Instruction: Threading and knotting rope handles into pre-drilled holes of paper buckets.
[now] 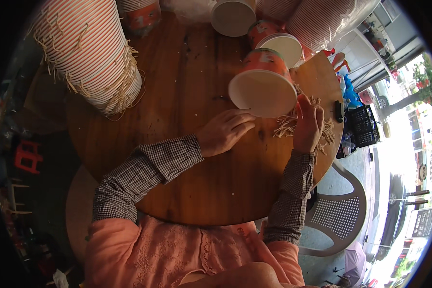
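A paper tub [264,93] with an orange-red printed side and a white inside lies tilted, its round mouth facing me. My left hand [229,128] is closed at the tub's lower left rim, fingers bent and close together; its thumb is hard to make out. At the right edge of the rim, my right hand [308,124] is closed with its fingertips against the tub. A bundle of tan twine pieces [285,126] lies on the table under and around the right hand. Whether either hand also pinches a piece of twine cannot be seen.
A tall stack of nested tubs [89,53] with twine hanging from it stands at the left of the round wooden table [192,192]. More tubs [233,18] and plastic-wrapped stacks [321,21] sit at the back. A grey plastic chair [338,216] is at the right.
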Demonstrator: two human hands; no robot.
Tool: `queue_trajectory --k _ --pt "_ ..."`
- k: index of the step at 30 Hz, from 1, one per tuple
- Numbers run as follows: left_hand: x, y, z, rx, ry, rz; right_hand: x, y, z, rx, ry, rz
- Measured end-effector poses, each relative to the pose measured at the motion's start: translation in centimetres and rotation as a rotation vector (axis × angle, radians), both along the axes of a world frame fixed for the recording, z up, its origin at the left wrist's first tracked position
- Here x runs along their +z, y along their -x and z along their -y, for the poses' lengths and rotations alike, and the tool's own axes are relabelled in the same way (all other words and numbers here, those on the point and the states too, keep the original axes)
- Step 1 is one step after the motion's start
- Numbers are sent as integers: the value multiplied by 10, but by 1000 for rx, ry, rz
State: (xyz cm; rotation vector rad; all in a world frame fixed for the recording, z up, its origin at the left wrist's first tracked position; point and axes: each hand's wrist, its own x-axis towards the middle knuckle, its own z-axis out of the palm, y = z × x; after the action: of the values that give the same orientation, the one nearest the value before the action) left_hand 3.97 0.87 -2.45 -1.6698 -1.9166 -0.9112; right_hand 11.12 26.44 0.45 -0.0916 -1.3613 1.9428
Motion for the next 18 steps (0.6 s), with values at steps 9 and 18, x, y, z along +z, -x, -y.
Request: queue_trajectory --k 9,18 --pt "-15 26 -21 435 235 167 -16 20 73 339 64 183" --pt "-15 52 -10 391 -71 336 -17 23 110 427 -110 267"
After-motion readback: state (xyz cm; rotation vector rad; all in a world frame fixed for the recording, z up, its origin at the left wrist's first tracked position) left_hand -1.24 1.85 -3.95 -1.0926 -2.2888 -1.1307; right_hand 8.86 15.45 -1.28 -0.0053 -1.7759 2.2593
